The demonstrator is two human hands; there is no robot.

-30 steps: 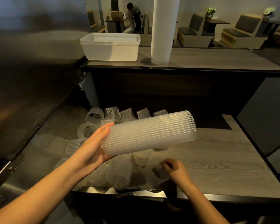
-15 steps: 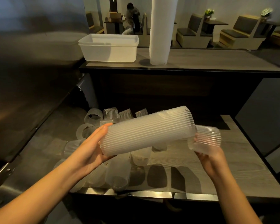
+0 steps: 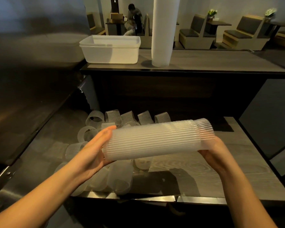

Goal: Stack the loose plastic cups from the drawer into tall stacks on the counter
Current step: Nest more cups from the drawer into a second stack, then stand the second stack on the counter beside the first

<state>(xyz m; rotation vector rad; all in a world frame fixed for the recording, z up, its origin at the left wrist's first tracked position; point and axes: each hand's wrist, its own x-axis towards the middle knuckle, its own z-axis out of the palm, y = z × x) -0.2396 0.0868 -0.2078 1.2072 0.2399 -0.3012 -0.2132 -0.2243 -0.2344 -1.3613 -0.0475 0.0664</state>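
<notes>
Stack (image 3: 151, 142) seemingly gripped by right hand (image 3: 215, 151).

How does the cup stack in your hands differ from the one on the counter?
The held stack lies sideways between the left hand and right hand; the counter stack stands upright, untouched. The held stack looks translucent and ribbed; the counter stack looks solid white. Both are nested cups.

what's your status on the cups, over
Left hand flat on end of held stack; right hand grips end cup, partly nested. Loose cups in drawer below. Nothing blocking.
</notes>
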